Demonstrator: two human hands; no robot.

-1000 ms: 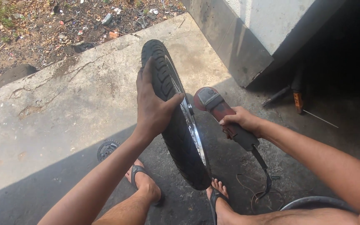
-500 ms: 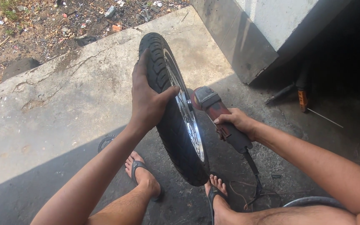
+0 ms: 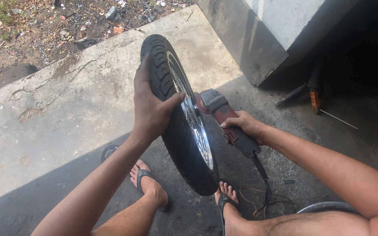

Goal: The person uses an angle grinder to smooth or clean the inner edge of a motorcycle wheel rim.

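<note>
A black motorcycle tyre (image 3: 178, 135) on a chrome spoked rim (image 3: 196, 126) stands upright on the concrete between my feet. My left hand (image 3: 150, 107) grips the tread near the top, thumb over the inner side. My right hand (image 3: 243, 126) is wrapped around the body of a red and grey angle grinder (image 3: 222, 113), whose head sits close against the rim's right side. The grinder's black cord (image 3: 263, 177) trails down to the ground. The disc itself is hidden behind the wheel.
My sandalled feet (image 3: 152, 188) flank the tyre's base. A grey wall block (image 3: 259, 39) stands at the upper right with tools (image 3: 313, 94) lying in its shade. A small round part (image 3: 109, 151) lies left of my arm. Litter-strewn dirt (image 3: 44, 26) borders the slab.
The wheel has turned slightly and my left hand has shifted along the tread. The grinder stays at the rim's right side with little movement.
</note>
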